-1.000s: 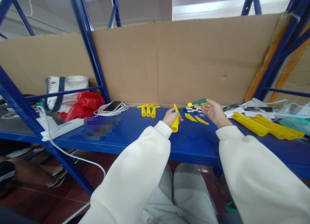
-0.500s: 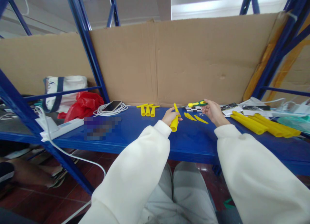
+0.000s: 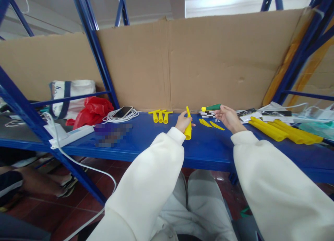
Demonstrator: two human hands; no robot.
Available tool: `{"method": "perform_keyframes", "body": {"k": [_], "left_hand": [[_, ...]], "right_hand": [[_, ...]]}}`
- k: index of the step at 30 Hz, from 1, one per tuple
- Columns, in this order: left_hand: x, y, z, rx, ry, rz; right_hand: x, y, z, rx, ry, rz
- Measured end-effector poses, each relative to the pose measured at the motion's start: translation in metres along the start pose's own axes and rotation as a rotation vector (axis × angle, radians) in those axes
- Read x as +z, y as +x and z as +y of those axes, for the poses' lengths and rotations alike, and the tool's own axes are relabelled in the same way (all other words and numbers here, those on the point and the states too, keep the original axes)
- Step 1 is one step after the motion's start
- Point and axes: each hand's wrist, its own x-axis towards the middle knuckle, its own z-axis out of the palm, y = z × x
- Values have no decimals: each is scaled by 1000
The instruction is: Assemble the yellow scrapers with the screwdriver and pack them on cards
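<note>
My left hand (image 3: 183, 122) is closed around a yellow tube (image 3: 188, 133) with a flat yellow piece at its far end; the tube's open end faces me. A screwdriver (image 3: 212, 107) with a green and yellow handle is in the fingers of my right hand (image 3: 227, 118), its handle lying roughly level and pointing left. I cannot make out where its tip ends. Between my hands, several flat yellow blades (image 3: 217, 126) lie on the blue shelf (image 3: 206, 145). Small light bits (image 3: 216, 120) beside them are too small to name. Three assembled yellow T-shaped pieces (image 3: 166, 118) stand left of my left hand.
Several yellow tubes (image 3: 268, 129) lie at the right. Behind them are black-and-white packets (image 3: 276, 116). At the left are a phone (image 3: 124, 112) on a coiled white cable, a red plastic bag (image 3: 95, 110) and a white power strip (image 3: 75, 135). A cardboard sheet (image 3: 208, 60) backs the shelf.
The screwdriver has turned slightly in my right hand, showing more green on its handle. The tube in my left hand stands a bit more upright. The view has shifted slightly.
</note>
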Motion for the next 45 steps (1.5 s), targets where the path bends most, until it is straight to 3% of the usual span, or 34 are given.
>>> {"method": "perform_keyframes", "body": {"k": [22,27,36,45], "left_hand": [[0,0,0,-53,41,-76],[0,2,-2,-53,30,-62],[0,2,-2,-38,-12,-4],[0,1,-2,-36,0,-15]], "right_hand": [[-7,13,11,67,-44,102],[-10,11,10,19,-32,32],[-10,13,10,52,45,-130],[-12,16,13,14,55,-39]]}}
